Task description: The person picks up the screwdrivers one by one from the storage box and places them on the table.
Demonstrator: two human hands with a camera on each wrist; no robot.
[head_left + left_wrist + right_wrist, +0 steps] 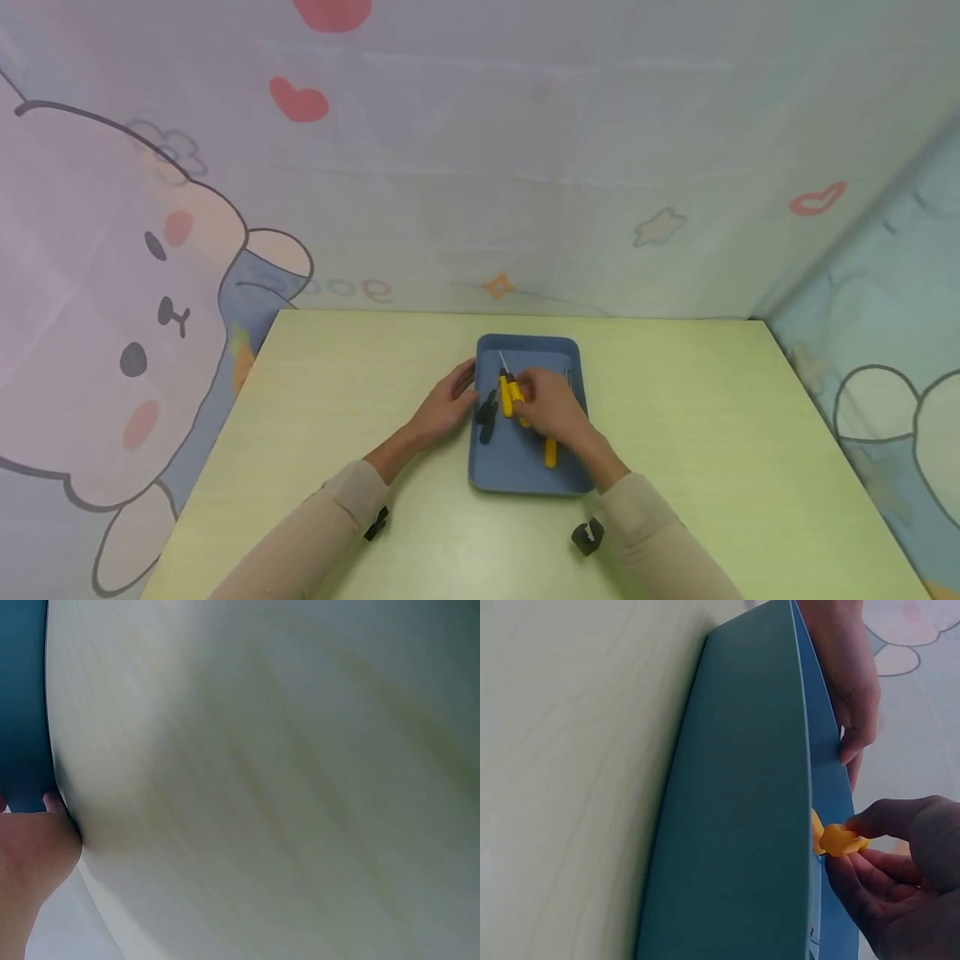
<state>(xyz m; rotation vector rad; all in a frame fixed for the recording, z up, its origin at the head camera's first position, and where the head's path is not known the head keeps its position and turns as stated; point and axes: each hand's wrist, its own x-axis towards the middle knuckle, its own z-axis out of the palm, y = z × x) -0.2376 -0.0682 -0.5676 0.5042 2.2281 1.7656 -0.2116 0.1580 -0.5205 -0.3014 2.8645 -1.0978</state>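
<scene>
A blue tray lies on the table with several tools in it. My right hand is over the tray, pinching a yellow-handled screwdriver between thumb and fingers. Right beside that one is a second yellow handle; whether the fingers also hold it, I cannot tell. My left hand holds the tray's left side, its thumb at the rim and the other fingers along the outer wall. Black-handled tools lie in the tray's left part. Below my right hand lies another yellow handle, its upper part hidden.
The pale wooden table extends on both sides of the tray. Behind it hangs a printed cloth. Thin metal shafts show near the tray's right wall. A black wrist mount sits by the right sleeve.
</scene>
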